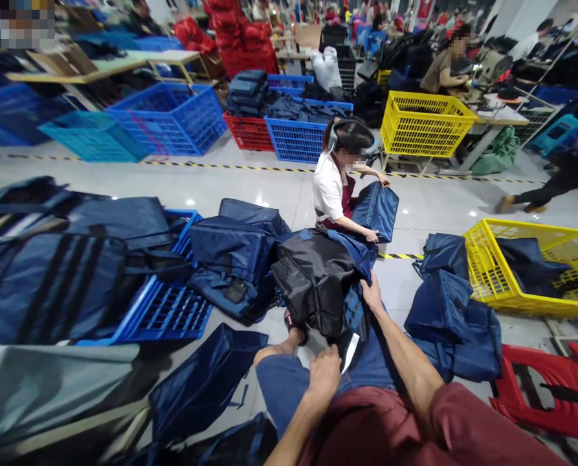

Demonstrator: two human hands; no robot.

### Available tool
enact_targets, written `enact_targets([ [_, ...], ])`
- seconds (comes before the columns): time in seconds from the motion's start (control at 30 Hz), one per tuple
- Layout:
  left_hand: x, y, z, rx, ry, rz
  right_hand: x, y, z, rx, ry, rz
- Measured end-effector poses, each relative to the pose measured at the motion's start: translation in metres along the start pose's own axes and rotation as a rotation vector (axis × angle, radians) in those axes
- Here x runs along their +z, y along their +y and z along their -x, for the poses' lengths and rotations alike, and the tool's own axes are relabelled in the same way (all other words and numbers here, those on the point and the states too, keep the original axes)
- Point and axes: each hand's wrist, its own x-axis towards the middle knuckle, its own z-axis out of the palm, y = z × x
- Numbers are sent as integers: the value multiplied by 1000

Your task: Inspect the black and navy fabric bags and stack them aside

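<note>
A black and navy bag (312,278) lies across my lap, its black fabric side with a zipped pocket facing up. My right hand (373,296) is closed on the navy fabric at the bag's right edge. Nearer to me, my left hand (323,374) is curled at the bag's lower edge, fingers pressed together. What its fingertips pinch is partly hidden. A white strip (350,353) hangs from the bag between my two hands.
A co-worker (334,181) sits opposite, holding a navy boxy bag (377,210). Navy bags (233,249) pile up to the left, beside a blue crate (165,310). More navy bags (444,310), a yellow crate (492,275) and red bags (545,388) lie right. A person walks at far right.
</note>
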Motion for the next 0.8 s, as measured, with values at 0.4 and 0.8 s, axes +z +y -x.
enact_targets([
  [0.4, -212, 41, -42, 377, 990, -158, -148, -138, 42, -804, 318, 126],
  [0.8, -150, -56, -35, 163, 1045, -266, -178, -269, 25, -1118, -334, 799],
])
